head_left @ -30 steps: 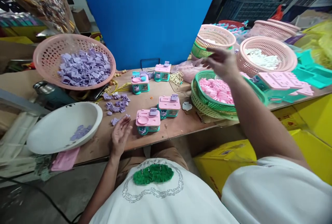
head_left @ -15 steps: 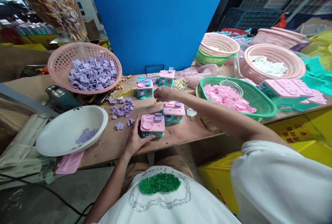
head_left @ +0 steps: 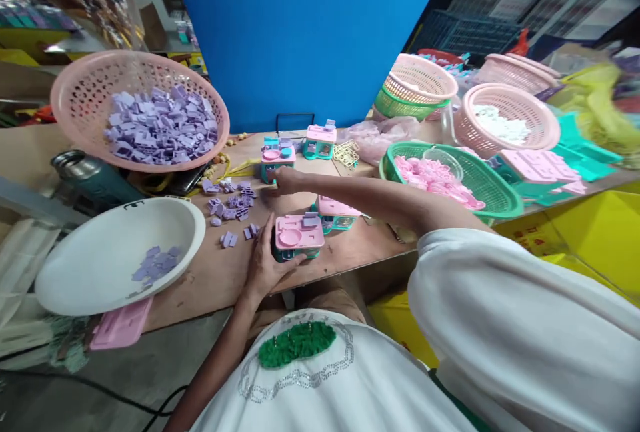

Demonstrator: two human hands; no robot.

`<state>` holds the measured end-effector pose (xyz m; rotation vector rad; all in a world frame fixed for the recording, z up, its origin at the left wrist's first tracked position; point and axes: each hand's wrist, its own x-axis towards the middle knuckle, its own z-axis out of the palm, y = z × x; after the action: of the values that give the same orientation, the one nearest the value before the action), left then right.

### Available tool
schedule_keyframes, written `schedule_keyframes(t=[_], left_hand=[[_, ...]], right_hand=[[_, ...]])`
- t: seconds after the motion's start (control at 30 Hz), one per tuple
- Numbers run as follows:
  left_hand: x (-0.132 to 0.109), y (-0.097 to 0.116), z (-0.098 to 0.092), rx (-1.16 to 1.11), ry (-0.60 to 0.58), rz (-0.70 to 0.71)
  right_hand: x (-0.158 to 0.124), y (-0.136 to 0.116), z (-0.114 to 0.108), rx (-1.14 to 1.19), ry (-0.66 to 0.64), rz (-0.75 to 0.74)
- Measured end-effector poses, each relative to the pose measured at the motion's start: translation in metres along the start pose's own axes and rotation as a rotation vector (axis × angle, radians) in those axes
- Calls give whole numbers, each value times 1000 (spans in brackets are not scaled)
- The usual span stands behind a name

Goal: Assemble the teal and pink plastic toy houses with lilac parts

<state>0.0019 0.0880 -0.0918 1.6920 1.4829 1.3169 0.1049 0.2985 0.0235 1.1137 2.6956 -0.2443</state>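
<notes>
My left hand (head_left: 265, 264) is wrapped round a small pink-topped, teal-sided toy kitchen (head_left: 299, 232) at the table's front edge, thumb in front and fingers on its left side. My right hand (head_left: 289, 181) is stretched across the table with its fingers drawn together; whatever is in them is too small to make out. It is just in front of another toy kitchen (head_left: 278, 153) with blue pieces on top. A third toy kitchen (head_left: 338, 208) stands partly under my right forearm, and a fourth one (head_left: 320, 141) is further back.
Loose purple pieces (head_left: 235, 204) lie left of my hands. A pink basket (head_left: 70, 92) of purple pieces and a white bowl (head_left: 75, 265) are at the left. A green basket (head_left: 500, 195) of pink parts stands right. A blue panel (head_left: 300, 39) rises behind.
My right hand has moved left and slightly nearer, to the front of the blue-topped toy kitchen. My left hand stays on the front toy kitchen. The view has shifted a little.
</notes>
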Motion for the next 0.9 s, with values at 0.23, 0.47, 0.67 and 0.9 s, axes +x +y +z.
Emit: schedule_keyframes(t=[0.23, 0.47, 0.67, 0.9], left_hand=[[-1, -6, 0, -9, 23, -9], [-2, -2, -3, -40, -40, -77], [-4, 3, 0, -10, 12, -88], [6, 10, -3, -15, 60, -88]], right_hand=[[-104, 55, -43, 431, 560, -28], [-210, 87, 51, 691, 755, 133], [-188, 85, 114, 864, 672, 111], [-171, 110, 122, 949, 792, 148]])
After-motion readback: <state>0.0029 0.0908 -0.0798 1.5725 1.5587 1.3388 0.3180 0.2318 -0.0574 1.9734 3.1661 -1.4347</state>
